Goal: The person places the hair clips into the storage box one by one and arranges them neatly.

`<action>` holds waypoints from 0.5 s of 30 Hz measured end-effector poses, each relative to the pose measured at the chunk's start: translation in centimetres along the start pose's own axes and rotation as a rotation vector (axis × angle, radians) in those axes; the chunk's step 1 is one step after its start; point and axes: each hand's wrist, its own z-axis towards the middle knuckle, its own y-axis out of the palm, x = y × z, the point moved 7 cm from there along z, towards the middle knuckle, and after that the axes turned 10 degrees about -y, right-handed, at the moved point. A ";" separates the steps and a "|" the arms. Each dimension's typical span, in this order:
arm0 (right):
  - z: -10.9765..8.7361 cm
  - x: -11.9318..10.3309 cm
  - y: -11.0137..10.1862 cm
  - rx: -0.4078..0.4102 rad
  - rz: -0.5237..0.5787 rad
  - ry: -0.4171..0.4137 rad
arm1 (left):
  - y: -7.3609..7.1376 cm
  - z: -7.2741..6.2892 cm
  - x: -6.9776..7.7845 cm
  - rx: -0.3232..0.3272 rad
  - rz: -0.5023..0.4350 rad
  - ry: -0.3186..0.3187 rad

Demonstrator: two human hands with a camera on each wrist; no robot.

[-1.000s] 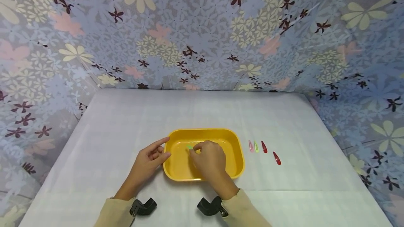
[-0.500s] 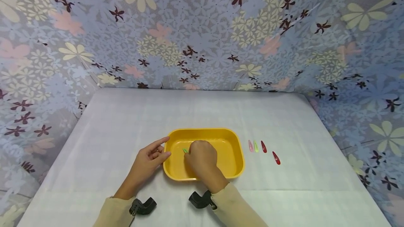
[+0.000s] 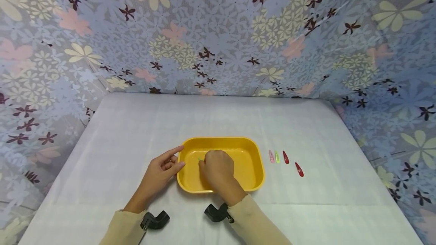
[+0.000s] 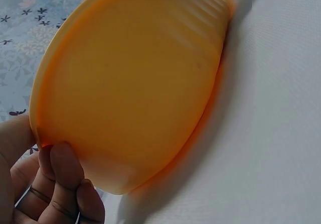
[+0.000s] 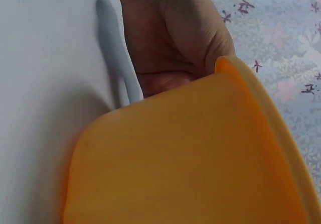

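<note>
A yellow plastic tray (image 3: 248,165) stands on the white cloth in front of me. My left hand (image 3: 160,171) holds its left rim, with the index finger and thumb at the edge; in the left wrist view, curled fingers (image 4: 66,169) lie against the outer wall. Inside the tray, my right hand (image 3: 219,168) is lowered near the middle with its fingers curled. It pinches a small green hair clip (image 3: 200,159), of which only one end shows past the fingers. In the right wrist view, the tray's wall (image 5: 165,153) hides the fingertips.
Right of the tray lie a pink hair clip (image 3: 271,156), a light green hair clip (image 3: 277,157), a red hair clip (image 3: 285,157) and another red clip (image 3: 299,169). A flowered cloth (image 3: 218,33) hangs behind the table.
My right hand has moved slightly left inside the tray and turned, with the green hair clip now more hidden by the fingers. The left hand stays at the rim.
</note>
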 end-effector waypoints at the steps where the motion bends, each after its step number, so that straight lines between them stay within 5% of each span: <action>1: 0.0 0.0 -0.1 0.003 0.000 0.001 | 0.0 0.0 0.0 0.000 0.001 0.002; 7: -0.3 0.3 -0.2 -0.001 -0.038 0.011 | 0.0 0.2 -0.1 0.000 0.014 0.000; 15: -0.3 0.3 -0.1 -0.001 0.079 -0.027 | -0.1 0.2 -0.2 0.005 0.017 -0.019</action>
